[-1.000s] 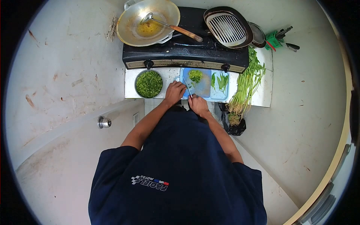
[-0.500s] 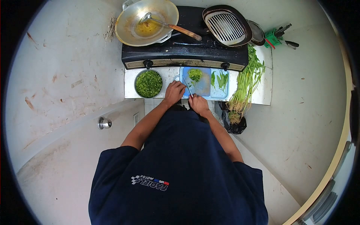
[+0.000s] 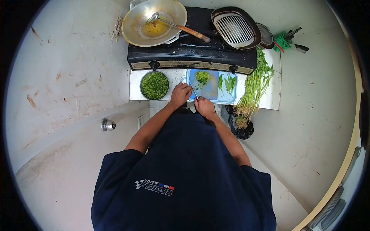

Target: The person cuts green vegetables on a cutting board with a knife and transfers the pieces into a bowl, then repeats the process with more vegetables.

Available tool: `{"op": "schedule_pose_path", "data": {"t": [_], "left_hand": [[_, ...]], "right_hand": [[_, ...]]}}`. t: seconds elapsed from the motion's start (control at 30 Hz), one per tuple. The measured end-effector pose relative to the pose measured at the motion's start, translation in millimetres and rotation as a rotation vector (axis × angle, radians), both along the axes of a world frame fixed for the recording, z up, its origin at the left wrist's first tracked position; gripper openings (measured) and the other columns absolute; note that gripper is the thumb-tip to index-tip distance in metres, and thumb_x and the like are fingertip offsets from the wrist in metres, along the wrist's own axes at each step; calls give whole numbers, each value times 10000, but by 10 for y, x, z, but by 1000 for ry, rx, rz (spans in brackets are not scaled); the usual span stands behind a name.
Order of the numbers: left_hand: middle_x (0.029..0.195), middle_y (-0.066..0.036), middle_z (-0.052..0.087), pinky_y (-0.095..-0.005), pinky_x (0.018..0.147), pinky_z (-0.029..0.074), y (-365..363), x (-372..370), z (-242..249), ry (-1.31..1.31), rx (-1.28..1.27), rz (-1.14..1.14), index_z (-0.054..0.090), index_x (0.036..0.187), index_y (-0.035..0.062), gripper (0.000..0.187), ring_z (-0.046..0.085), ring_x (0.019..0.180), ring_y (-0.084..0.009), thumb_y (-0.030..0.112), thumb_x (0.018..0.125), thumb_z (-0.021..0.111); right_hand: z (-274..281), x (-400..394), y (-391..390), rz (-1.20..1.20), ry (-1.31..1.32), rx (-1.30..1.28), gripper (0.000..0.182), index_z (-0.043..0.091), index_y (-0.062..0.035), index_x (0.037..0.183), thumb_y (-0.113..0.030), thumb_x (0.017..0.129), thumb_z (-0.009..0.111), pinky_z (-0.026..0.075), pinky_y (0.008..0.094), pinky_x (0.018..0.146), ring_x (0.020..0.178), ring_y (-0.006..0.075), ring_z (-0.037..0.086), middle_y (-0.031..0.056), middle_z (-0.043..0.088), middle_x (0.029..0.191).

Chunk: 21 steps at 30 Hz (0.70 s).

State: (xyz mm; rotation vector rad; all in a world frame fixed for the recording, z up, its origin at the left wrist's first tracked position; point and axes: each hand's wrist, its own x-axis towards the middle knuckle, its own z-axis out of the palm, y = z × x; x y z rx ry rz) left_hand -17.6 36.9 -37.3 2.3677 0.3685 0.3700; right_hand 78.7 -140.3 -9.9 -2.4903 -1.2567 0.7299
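My right hand is closed round the handle of a knife, whose blade points away over the left part of a blue cutting board. My left hand rests at the board's left edge, fingers curled close beside the blade; what they hold, if anything, is hidden. A small heap of chopped greens lies beyond the knife tip. Some whole green leaves sit on the lighter right side of the board. Left of my left hand stands a round pot filled with finely chopped greens.
Behind the board is a black stove, bearing a wok with a wooden-handled ladle and a grill pan. Long-stemmed greens hang over the counter's front above a black bag. A green basket holds utensils.
The whole view has shifted slightly, so the stove and counter appear a little further right and lower. Both hands and the knife keep nearly the same pose.
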Motion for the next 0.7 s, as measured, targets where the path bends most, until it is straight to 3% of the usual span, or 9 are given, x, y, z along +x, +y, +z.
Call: {"op": "schedule_pose_path", "data": {"t": [0.7], "left_hand": [[948,-52,667,-436,858,499,-14,82,-13,-28,79,-25,740,963,104,92,626,978,-280,166,946,674]], "right_hand": [[24,207,-5,-105,-51,-29,451,682,23,964,-384,1059,511,579,558,790,828,476,724,289,726,864]]}}
